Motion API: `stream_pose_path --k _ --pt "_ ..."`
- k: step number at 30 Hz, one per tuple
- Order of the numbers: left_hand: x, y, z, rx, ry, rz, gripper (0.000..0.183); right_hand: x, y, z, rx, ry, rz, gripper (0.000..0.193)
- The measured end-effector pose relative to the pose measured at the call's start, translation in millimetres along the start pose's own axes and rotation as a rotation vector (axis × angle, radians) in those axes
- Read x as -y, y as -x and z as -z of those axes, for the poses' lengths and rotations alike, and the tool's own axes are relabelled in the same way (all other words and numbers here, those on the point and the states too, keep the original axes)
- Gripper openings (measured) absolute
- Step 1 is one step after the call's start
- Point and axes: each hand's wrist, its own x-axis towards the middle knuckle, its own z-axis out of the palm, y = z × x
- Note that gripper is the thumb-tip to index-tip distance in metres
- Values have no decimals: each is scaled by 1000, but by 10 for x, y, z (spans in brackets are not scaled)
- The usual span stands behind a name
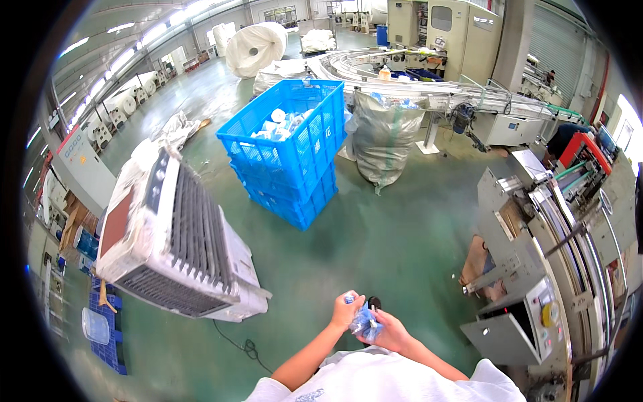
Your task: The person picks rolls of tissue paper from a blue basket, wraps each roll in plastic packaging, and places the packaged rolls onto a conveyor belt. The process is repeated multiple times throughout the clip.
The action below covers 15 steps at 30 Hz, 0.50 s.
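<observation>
Close in front of my body, both hands are together at a crumpled piece of blue and clear plastic film (366, 324). My left hand (343, 312) is closed on its upper left end. My right hand (391, 331) grips the film from the right, its fingers curled and partly hidden. A small dark round thing (374, 303) shows just beyond the hands; whether it is held or lies lower down, I cannot tell.
Ahead stand stacked blue plastic crates (288, 157), the top one holding white and blue packs. A full woven sack (385, 144) stands beside them. An air cooler (181, 241) is at left, with a cable (249, 348) on the floor. Machinery (536, 268) lines the right; a conveyor (435, 94) curves behind.
</observation>
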Motion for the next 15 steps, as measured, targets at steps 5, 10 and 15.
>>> stream_pose_path --k 5,10,15 --pt "-606 -1414 -400 -134 -160 -69 24 1393 -988 -270 -94 296 136 43" --pt "-996 -2859 -414 -174 -322 -198 33 2565 -1910 -581 -150 700 140 51" --pt "-1389 -4164 -335 1 79 70 50 3647 -2809 -756 -292 729 110 42"
